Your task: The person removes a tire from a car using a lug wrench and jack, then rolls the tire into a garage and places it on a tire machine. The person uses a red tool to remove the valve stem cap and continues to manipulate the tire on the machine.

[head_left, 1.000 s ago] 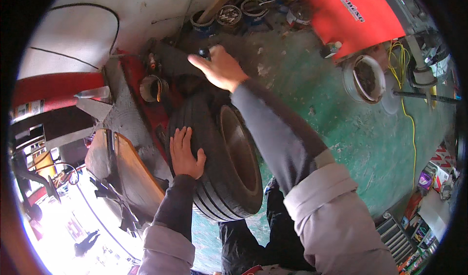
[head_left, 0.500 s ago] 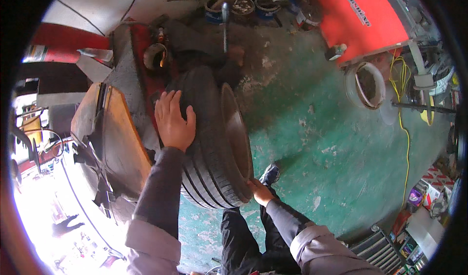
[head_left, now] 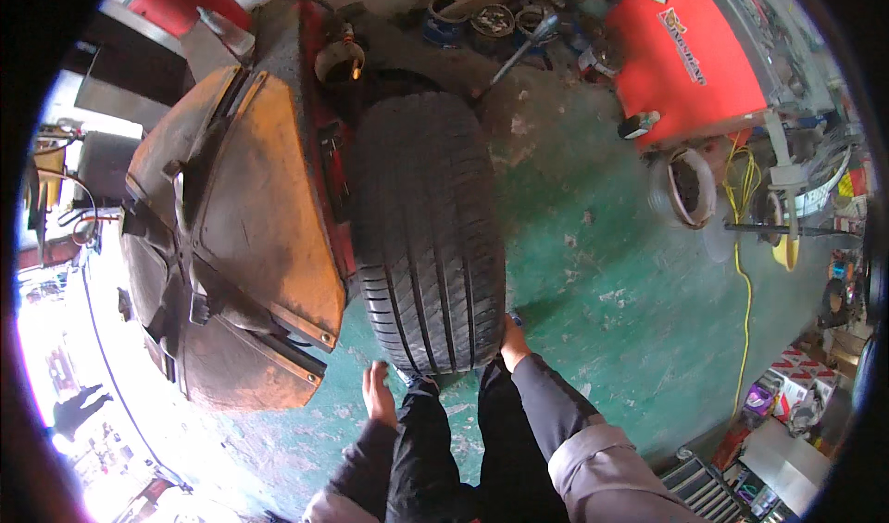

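A black car tire (head_left: 431, 236) stands upright in front of me, its grooved tread toward me. My right hand (head_left: 514, 345) holds the tire low on its right side; some of its fingers are hidden past the tire's edge. My left hand (head_left: 378, 395) is off the tire, just left of its lower end, open with the fingers stretched out and nothing in them. Left of the tire is a tire changer's round turntable (head_left: 269, 208), with worn orange-brown plates and dark metal arms meeting at its centre.
A metal bar (head_left: 523, 55) leans behind the tire, near several buckets (head_left: 491, 23) by the wall. A red cabinet (head_left: 685, 60) stands at the far right. A white bucket (head_left: 690, 188) and a yellow hose (head_left: 744, 310) are on the green floor (head_left: 611, 338) at right.
The tire has turned so its tread faces me and its rim is out of sight. My left hand has left the tire's top and come down toward me. The bar now leans right.
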`<state>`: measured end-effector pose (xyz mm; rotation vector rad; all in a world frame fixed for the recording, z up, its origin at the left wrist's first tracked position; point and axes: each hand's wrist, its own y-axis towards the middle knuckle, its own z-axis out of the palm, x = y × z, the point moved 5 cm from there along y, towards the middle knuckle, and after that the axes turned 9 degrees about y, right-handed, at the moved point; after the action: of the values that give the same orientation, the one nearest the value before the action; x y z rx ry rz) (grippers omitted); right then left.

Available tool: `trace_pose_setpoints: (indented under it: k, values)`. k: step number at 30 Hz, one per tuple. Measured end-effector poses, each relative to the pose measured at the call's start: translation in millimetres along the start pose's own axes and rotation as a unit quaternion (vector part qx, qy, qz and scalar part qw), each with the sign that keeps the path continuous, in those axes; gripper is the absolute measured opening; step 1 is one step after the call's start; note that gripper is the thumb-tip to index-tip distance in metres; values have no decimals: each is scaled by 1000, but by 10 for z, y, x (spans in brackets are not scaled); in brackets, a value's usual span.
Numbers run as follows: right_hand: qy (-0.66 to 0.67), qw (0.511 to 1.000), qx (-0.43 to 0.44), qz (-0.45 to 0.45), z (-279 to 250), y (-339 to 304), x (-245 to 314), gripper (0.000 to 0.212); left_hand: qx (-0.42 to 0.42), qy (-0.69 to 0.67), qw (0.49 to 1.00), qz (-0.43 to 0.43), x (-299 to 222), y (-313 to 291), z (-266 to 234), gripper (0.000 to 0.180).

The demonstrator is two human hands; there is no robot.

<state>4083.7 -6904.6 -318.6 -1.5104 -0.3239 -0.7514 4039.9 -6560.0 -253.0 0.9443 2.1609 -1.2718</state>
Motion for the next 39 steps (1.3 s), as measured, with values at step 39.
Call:
trace_pose_setpoints:
  k: [39]
  values:
    - [236,901,267,248,46,-350,2360,74,-85,355,876,315,-3085,-1187,530,83]
